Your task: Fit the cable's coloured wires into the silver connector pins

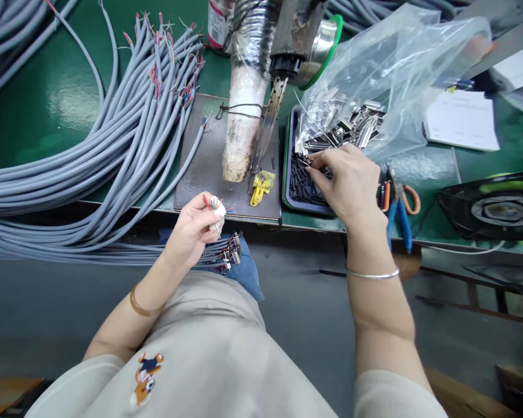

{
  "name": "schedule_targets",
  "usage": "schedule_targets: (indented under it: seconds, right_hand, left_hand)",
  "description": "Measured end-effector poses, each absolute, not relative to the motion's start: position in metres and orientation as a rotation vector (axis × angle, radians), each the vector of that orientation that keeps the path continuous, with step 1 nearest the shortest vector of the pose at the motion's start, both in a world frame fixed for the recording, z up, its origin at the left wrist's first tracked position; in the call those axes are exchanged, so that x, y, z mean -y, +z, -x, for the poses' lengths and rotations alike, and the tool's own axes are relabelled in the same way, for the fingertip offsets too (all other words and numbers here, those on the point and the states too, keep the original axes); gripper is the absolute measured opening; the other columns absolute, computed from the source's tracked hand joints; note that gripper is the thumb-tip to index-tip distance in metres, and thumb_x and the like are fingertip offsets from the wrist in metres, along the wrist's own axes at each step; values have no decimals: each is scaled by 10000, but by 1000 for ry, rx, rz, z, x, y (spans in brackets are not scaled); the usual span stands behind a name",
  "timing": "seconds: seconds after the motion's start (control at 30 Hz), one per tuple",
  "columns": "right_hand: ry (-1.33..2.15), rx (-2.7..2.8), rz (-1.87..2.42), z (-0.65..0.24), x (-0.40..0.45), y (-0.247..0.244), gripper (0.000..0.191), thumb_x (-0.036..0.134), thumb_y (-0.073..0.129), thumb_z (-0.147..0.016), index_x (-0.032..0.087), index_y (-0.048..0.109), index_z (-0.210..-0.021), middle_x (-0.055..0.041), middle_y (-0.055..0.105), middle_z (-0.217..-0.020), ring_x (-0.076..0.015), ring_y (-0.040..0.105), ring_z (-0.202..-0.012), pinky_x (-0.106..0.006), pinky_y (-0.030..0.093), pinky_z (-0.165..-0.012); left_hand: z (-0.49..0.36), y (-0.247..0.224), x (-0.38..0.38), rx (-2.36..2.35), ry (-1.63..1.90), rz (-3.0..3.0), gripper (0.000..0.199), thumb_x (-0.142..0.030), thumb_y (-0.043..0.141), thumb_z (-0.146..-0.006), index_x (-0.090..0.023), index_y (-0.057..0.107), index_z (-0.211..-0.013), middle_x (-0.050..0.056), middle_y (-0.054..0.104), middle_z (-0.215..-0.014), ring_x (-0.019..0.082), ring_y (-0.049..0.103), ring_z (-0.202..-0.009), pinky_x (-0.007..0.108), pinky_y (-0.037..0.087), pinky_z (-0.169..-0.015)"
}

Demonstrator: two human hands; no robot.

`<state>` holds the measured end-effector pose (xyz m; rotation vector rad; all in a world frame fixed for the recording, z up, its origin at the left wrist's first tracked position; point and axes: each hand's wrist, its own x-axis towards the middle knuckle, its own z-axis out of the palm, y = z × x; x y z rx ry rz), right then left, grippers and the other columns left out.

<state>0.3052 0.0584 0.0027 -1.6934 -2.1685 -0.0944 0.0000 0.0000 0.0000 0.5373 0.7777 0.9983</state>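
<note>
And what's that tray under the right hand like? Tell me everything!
The tray is dark and plastic-looking, with rounded corners and a greenish rim. It sits flat on the green table near the front edge, beside a dark board. Small black tubes lie inside; shiny metal plugs and a clear bag cover its back part. The right hand reaches over it, hiding some.

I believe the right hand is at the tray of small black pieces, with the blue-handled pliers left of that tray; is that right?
Not quite: the head view shows the blue-handled pliers to the right of the tray, not the left. The right hand is indeed at that tray.
</note>
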Motion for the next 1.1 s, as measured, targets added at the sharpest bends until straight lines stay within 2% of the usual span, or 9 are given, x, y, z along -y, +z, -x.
schedule_targets:
  seconds: [0.23, 0.4, 0.53, 0.6, 0.73, 0.8, 0.93, 1.0, 1.1]
  right_hand:
    - [-83, 1785, 1585, -304, -44, 16, 112, 264, 683, -900, 225, 613, -822, -55, 761, -900, -185, 704, -844, -362, 526, -788]
    - [635, 1322, 1289, -285, -11, 34, 301, 356, 828, -816, 232, 555, -791, -27, 785, -841, -153, 724, -598, -276, 583, -540]
    - [943, 1268, 1227, -263, 9, 41, 380, 402, 856, -810, 218, 528, -760, -58, 809, -1073, -94, 655, -464, -239, 574, -454]
    - [1057, 1278, 1199, -250, 17, 38, 375, 406, 838, -833, 215, 521, -771, -63, 792, -1165, -83, 651, -454, -228, 566, -429]
    - [1258, 1303, 1123, -222, 32, 21, 279, 320, 760, -909, 213, 525, -803, -63, 762, -1254, -95, 702, -509, -215, 576, -435]
    - [1287, 1324, 1101, -210, 37, 12, 252, 299, 738, -925, 212, 532, -809, -64, 754, -1272, -97, 715, -538, -222, 599, -462]
    - [1225, 1356, 1108, -195, 40, 2, 236, 293, 719, -938, 214, 539, -807, -64, 751, -1270, -95, 715, -581, -232, 620, -496]
    - [1155, 1371, 1118, -190, 40, 0, 227, 288, 715, -940, 215, 545, -808, -58, 760, -1246, -86, 697, -577, -217, 599, -484]
    - [1029, 1359, 1099, -185, 41, -2, 190, 280, 696, -953, 222, 552, -844, -40, 775, -1185, -78, 676, -543, -207, 575, -467]
  left_hand:
    - [-2, 0, 0, -762, 997, -537, 282, -213, 818, -655, -182, 546, -723, -73, 515, -578, 20, 342, -418, 158, 194, -399]
    - [-6, -1, 2, -771, 985, -553, 290, -220, 845, -653, -172, 564, -707, -65, 514, -598, 14, 345, -426, 145, 197, -394]
    - [-11, -2, 3, -746, 981, -599, 290, -211, 877, -643, -164, 595, -695, -54, 541, -591, 18, 376, -433, 129, 207, -377]
    - [-12, -2, 4, -718, 960, -662, 267, -215, 880, -666, -154, 622, -698, -21, 632, -630, 12, 386, -418, 130, 233, -367]
    - [-11, -2, 10, -666, 817, -845, 195, -236, 849, -757, -129, 689, -726, 103, 791, -951, 0, 450, -424, 147, 374, -381]
    - [-11, -2, 12, -650, 775, -900, 160, -221, 839, -773, -126, 715, -735, 117, 788, -1019, 20, 524, -478, 142, 417, -399]
    - [-11, -4, 14, -612, 854, -940, 138, -215, 852, -761, -137, 740, -741, 90, 764, -936, 94, 678, -634, 127, 430, -414]
    - [-11, -4, 14, -601, 903, -945, 144, -222, 861, -755, -143, 742, -744, 80, 756, -916, 100, 687, -653, 128, 438, -420]
    - [-11, -5, 13, -657, 969, -917, 168, -223, 864, -758, -140, 722, -727, 60, 746, -894, 41, 587, -534, 125, 418, -403]
